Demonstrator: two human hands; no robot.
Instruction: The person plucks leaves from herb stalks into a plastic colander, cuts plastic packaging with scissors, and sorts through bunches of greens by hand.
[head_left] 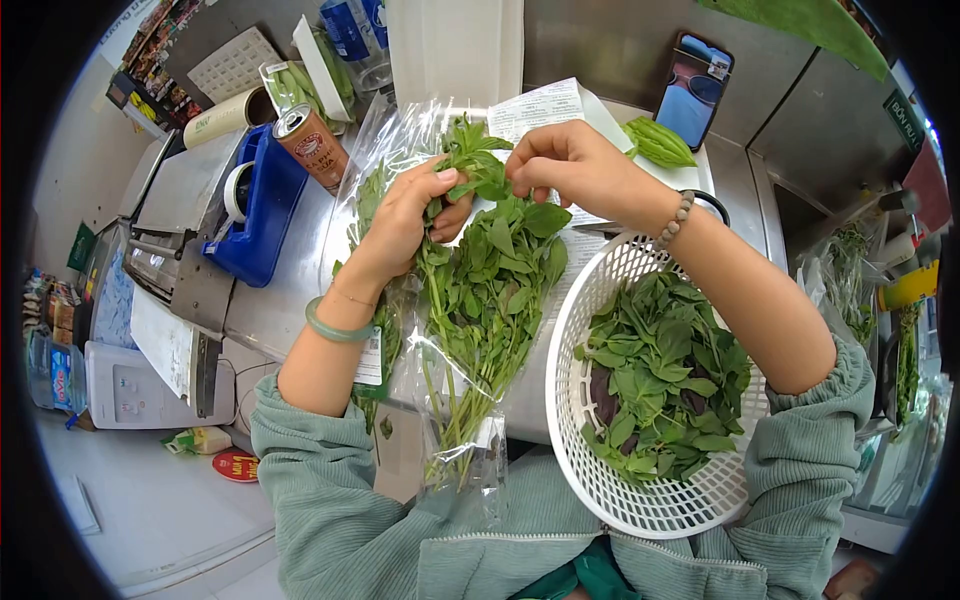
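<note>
My left hand (415, 210) is closed around a leafy herb sprig (472, 150), whose top leaves stick out above the thumb. At the right side of that sprig, my right hand (565, 170) has its fingers pinched together against the leaves. What lies between those fingertips is hidden. Below both hands, a bunch of green herbs (495, 270) with long stems rests on clear plastic wrap (430, 385). Close to my body on the right, a white perforated basket (570, 440) holds many loose green leaves (665, 370), a few of them dark purple.
A blue tape dispenser (265, 215) and a brown drink can (312, 150) stand at the left. Behind are printed paper (540, 105), a phone (692, 85) leaning on the metal wall, and a green vegetable (658, 143). Packed green vegetables (290, 85) sit at the back left.
</note>
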